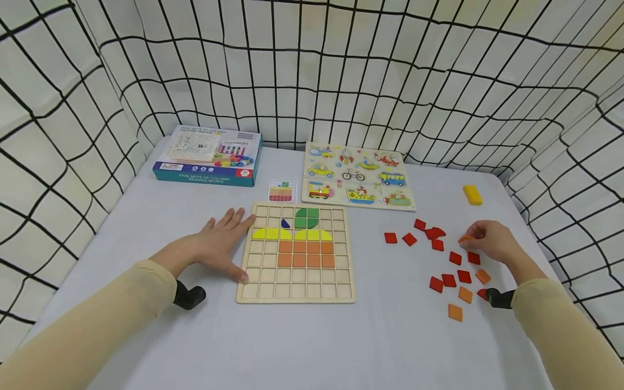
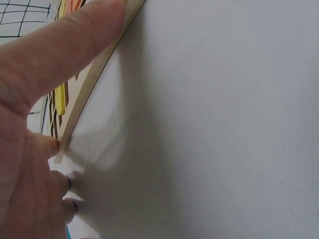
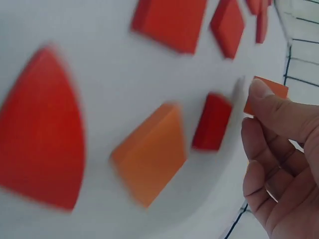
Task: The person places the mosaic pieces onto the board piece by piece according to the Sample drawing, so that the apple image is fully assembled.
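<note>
My left hand (image 1: 218, 245) lies with fingers spread at the left edge of a wooden grid board (image 1: 296, 292), its thumb and a fingertip touching the rim. Green pieces (image 1: 306, 218), a dark blue piece (image 1: 285, 223), a row of yellow pieces (image 1: 313, 234) and two rows of orange squares (image 1: 306, 254) sit in the board's cells. Over at the right, my right hand (image 1: 493, 242) pinches an orange square tile (image 3: 276, 89) between thumb and fingers, above the white table. Red tiles (image 1: 436, 284) and loose orange tiles (image 3: 154, 154) lie around and below that hand.
Behind the board lie a small pattern card (image 1: 281, 192) and a vehicle picture puzzle (image 1: 358, 176). A boxed bead set (image 1: 209, 155) is at the back left, a yellow block (image 1: 472, 195) at the back right. Black netting (image 1: 273, 86) over white cloth surrounds the table.
</note>
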### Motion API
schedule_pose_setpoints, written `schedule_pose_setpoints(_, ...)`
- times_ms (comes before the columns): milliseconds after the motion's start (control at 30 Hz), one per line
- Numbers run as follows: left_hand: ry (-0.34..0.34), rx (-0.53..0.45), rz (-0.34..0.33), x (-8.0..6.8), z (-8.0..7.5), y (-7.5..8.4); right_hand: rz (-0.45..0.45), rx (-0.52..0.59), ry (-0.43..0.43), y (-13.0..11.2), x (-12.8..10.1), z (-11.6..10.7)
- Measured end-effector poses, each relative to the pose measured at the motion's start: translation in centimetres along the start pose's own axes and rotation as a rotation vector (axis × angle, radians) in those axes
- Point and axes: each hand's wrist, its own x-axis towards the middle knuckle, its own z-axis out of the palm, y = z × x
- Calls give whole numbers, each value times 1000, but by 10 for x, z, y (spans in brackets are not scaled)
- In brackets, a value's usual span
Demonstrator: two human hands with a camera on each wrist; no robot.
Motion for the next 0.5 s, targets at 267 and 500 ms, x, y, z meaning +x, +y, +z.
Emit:
schedule_pose_setpoints(267,-18,-3,-2,-2,-2,0,-100,104,49,-78,13,20)
schedule_pose_setpoints(500,-28,-3,4,-2,-3,0,-249,191,-29,-162,24,58)
